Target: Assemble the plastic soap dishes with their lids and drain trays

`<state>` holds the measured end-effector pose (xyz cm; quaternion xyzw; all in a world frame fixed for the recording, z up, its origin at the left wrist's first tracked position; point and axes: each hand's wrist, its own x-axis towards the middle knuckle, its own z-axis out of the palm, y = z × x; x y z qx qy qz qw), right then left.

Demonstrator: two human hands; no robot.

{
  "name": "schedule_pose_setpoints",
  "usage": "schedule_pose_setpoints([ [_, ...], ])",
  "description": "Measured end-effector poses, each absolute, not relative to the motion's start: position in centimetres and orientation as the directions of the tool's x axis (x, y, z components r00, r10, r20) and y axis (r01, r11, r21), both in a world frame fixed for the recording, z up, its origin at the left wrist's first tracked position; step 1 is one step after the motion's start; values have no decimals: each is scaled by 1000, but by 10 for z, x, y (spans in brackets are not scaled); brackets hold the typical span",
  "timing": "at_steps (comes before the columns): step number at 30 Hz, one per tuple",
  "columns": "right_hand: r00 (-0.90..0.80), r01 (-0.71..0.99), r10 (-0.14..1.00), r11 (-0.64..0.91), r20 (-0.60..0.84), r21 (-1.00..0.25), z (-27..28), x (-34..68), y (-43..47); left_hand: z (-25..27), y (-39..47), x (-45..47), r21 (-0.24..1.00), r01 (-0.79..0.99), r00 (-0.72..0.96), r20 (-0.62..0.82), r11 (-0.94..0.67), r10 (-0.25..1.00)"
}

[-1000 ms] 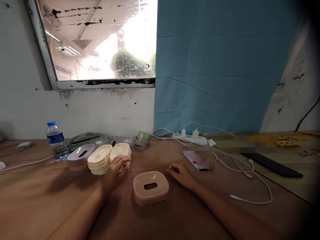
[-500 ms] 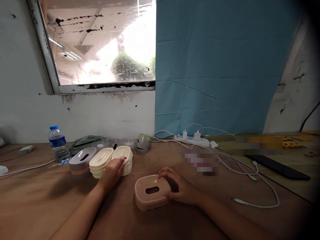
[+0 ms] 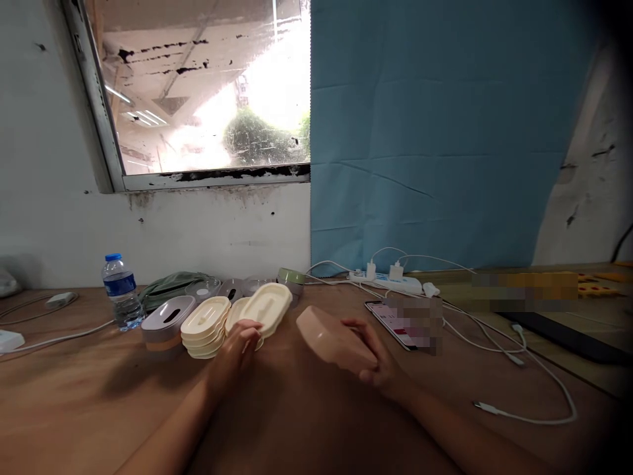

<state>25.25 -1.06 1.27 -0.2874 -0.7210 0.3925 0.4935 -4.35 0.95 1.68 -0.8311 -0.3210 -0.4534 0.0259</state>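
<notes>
My left hand [image 3: 243,343] is closed on a cream plastic lid [image 3: 267,310], lifted and tilted above a stack of like lids [image 3: 235,310]. A second stack of cream lids [image 3: 205,323] stands just to the left. In my right hand [image 3: 378,363] is a pink plastic cover [image 3: 331,336], raised off the table and tipped so its side wall faces me; its slotted top is turned out of sight. The two held pieces are apart from each other.
Left of the stacks sit a lilac slotted cover [image 3: 168,316] and a water bottle [image 3: 121,290]. Behind are a green pouch [image 3: 173,289] and green and grey rings [image 3: 291,277]. To the right lie a phone [image 3: 393,323], white cables [image 3: 544,379] and a power strip [image 3: 386,282].
My left hand has lifted a cream lid off the right stack. My right hand has picked the pink cover up from the table and tilted it. The view has shifted slightly.
</notes>
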Motion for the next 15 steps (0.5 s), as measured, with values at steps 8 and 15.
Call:
schedule_pose_setpoints([
  [8,-21,58,863,505,504,-861,7,267,8,22,-16,-5,351,227,827,424,-908,370],
  [15,-299,212,853,496,427,-842,4,261,1,20,-15,-10,491,311,726,430,-814,537],
])
